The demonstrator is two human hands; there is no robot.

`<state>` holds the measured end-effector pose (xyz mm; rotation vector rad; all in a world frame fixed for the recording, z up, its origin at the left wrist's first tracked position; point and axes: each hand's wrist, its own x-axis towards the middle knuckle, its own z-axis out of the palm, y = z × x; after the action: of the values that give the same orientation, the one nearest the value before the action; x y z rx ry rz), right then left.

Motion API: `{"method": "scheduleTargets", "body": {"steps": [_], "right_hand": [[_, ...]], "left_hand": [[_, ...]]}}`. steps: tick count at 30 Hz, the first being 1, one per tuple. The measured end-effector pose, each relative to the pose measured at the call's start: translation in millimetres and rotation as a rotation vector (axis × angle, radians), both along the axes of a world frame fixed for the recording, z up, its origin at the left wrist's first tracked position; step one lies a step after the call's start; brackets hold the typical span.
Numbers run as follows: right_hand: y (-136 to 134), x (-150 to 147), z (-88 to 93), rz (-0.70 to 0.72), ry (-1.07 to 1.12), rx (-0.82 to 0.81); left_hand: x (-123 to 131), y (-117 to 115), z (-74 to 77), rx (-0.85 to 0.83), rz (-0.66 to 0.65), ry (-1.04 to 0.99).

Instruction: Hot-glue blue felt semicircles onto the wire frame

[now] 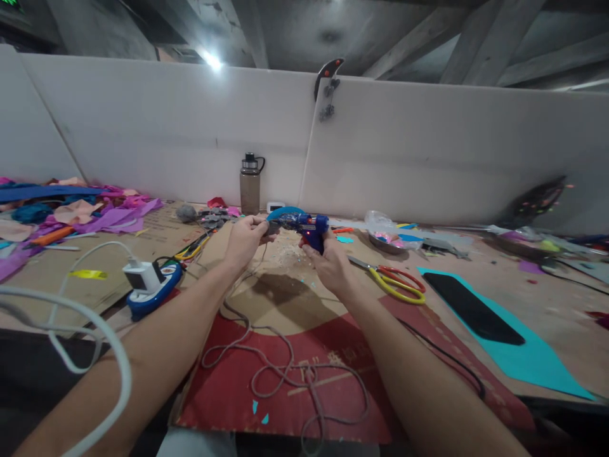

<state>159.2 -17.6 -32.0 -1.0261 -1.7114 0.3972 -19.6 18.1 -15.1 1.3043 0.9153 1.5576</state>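
Note:
My right hand is wrapped round the handle of a blue glue gun, whose front end points left. My left hand pinches a small dark grey piece close to the gun's nozzle; whether the two touch I cannot tell. A curved blue piece shows just behind them. Grey cord hangs near my left hand and lies in loops on the red and tan cardboard below.
Scissors with red and yellow handles lie right of my right hand. Farther right, a black phone rests on turquoise sheet. A bottle stands behind. At left are a blue power strip, white cable and coloured scraps.

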Motion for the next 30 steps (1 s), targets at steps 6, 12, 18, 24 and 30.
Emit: {"method": "scheduleTargets", "body": {"steps": [6, 12, 18, 24, 30], "right_hand": [[1.4, 1.0, -0.8, -0.006, -0.011, 0.015], [1.9, 2.1, -1.4, -0.011, -0.007, 0.015], [4.0, 3.3, -6.0, -0.025, -0.007, -0.003], [4.3, 2.4, -4.8, -0.056, -0.005, -0.009], [2.1, 1.5, -2.2, -0.071, -0.010, -0.015]], "left_hand": [[-0.7, 2.9, -1.8, 0.013, 0.006, -0.007], [-2.9, 5.7, -4.0, 0.030, -0.001, -0.033], [-4.3, 7.0, -6.4, 0.061, -0.001, -0.056], [-6.6, 9.2, -7.3, 0.074, 0.011, -0.063], [-7.5, 10.6, -7.3, 0.088, 0.025, -0.083]]}}
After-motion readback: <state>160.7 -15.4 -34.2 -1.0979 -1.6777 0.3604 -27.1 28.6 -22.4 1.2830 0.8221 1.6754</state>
